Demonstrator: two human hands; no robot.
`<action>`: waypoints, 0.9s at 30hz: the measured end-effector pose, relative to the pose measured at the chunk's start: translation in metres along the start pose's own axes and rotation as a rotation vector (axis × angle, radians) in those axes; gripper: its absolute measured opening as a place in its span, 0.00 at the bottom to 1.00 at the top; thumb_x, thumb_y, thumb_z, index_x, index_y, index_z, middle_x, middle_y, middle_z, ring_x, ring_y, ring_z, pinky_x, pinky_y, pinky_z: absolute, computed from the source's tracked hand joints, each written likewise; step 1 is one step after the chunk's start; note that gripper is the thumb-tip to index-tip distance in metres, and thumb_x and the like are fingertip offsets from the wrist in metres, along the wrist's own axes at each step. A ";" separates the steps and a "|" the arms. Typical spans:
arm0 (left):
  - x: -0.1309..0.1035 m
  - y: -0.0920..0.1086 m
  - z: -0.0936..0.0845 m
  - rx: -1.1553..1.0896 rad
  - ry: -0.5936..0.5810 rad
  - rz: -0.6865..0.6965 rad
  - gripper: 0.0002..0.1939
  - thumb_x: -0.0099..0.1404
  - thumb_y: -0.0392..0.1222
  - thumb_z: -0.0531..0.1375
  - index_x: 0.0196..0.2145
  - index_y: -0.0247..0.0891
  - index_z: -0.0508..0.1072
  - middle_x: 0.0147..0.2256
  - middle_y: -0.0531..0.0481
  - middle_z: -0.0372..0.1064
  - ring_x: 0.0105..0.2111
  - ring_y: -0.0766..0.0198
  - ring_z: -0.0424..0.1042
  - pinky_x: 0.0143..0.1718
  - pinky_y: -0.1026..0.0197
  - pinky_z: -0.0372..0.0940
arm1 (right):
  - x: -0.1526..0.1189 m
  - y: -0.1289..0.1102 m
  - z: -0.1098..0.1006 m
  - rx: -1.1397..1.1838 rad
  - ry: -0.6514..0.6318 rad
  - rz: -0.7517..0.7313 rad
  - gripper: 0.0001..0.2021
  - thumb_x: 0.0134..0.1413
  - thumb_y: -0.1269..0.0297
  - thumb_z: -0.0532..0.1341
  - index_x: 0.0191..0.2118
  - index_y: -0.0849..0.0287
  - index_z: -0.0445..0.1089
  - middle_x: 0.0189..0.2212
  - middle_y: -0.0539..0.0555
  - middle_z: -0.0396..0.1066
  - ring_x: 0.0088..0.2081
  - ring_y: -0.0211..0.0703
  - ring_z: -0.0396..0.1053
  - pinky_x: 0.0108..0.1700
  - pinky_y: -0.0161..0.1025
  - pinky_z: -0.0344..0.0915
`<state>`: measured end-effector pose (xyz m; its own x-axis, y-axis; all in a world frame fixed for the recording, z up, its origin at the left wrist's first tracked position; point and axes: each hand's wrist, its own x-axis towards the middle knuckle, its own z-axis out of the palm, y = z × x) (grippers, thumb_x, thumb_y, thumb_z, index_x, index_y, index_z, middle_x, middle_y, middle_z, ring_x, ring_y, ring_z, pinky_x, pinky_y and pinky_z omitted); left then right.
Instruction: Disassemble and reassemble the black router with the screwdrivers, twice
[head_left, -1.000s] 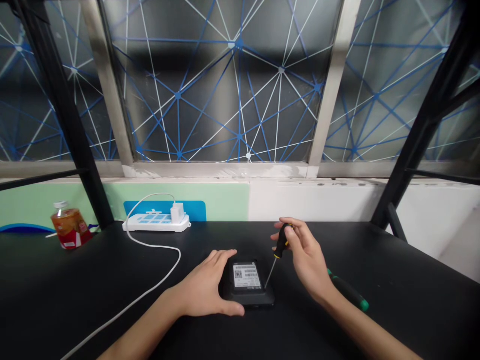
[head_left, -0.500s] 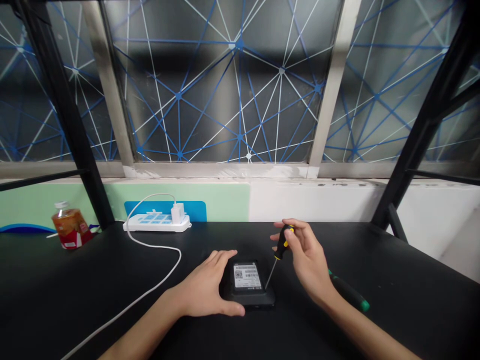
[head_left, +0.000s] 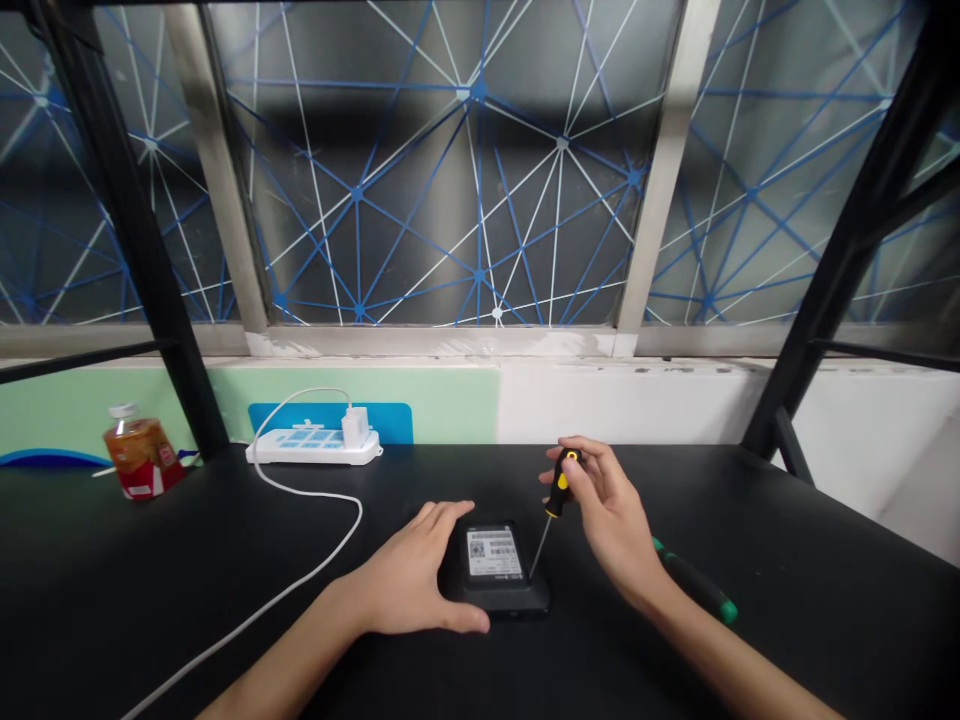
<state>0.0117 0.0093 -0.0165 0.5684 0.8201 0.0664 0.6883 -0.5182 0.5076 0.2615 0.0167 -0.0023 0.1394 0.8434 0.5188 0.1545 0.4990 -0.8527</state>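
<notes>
A small black electronic device [head_left: 504, 597] with a white printed label [head_left: 493, 552] lies flat on the black table. Around its left side my left hand [head_left: 411, 578] grips it, fingers at the far left corner and thumb along the near edge. My right hand [head_left: 611, 515] is closed on the black-and-yellow handle of a screwdriver [head_left: 560, 490]. The screwdriver's shaft slants down to the left, its tip at the device's near right corner beside the label. Whether the tip sits in a screw is too small to tell.
A green-and-black tool handle [head_left: 697, 582] lies partly behind my right forearm. A white power strip [head_left: 313, 446] with a plugged-in charger [head_left: 355, 427] and a trailing white cable [head_left: 330, 548] stand at the back left. Farther left is a bottle [head_left: 142, 455]. Black frame posts [head_left: 806, 300] flank the table.
The screwdriver handle has turned in my right hand and tipped slightly left, with its tip at the same corner. My left hand and the device have stayed in place.
</notes>
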 end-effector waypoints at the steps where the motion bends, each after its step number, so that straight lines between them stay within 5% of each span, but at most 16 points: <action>1: 0.000 0.000 0.000 -0.001 0.002 0.004 0.56 0.48 0.61 0.70 0.68 0.40 0.50 0.65 0.37 0.51 0.66 0.37 0.48 0.64 0.38 0.50 | 0.000 0.002 0.000 -0.006 0.013 -0.016 0.16 0.60 0.51 0.59 0.49 0.52 0.65 0.39 0.53 0.72 0.37 0.44 0.74 0.38 0.42 0.70; 5: 0.000 -0.001 0.000 0.001 -0.007 -0.006 0.57 0.48 0.61 0.70 0.68 0.40 0.49 0.66 0.37 0.50 0.66 0.37 0.47 0.64 0.38 0.50 | 0.003 0.005 -0.001 -0.061 0.041 -0.064 0.16 0.55 0.53 0.64 0.46 0.52 0.66 0.34 0.51 0.70 0.35 0.42 0.71 0.36 0.40 0.69; 13: 0.000 -0.001 0.000 -0.012 -0.003 -0.003 0.57 0.48 0.61 0.69 0.68 0.40 0.50 0.65 0.37 0.51 0.66 0.36 0.48 0.64 0.36 0.50 | 0.000 -0.001 -0.002 -0.016 -0.028 0.028 0.15 0.65 0.53 0.53 0.53 0.51 0.64 0.46 0.56 0.72 0.39 0.45 0.75 0.37 0.42 0.69; 20: 0.000 0.000 -0.001 -0.006 -0.001 0.011 0.56 0.49 0.62 0.69 0.68 0.41 0.50 0.66 0.39 0.50 0.66 0.38 0.48 0.64 0.39 0.49 | 0.000 0.004 0.001 -0.039 0.032 -0.049 0.15 0.57 0.53 0.63 0.47 0.50 0.65 0.37 0.50 0.69 0.37 0.42 0.71 0.39 0.40 0.69; 27: 0.000 0.000 0.000 -0.013 0.001 -0.001 0.56 0.48 0.61 0.69 0.68 0.41 0.50 0.66 0.39 0.51 0.66 0.37 0.48 0.64 0.38 0.50 | 0.000 0.003 0.000 -0.060 0.032 -0.060 0.15 0.56 0.55 0.64 0.47 0.51 0.66 0.39 0.53 0.70 0.38 0.43 0.70 0.37 0.40 0.70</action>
<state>0.0117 0.0096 -0.0164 0.5671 0.8210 0.0663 0.6832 -0.5138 0.5188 0.2616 0.0180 -0.0047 0.1587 0.8051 0.5715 0.2216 0.5350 -0.8153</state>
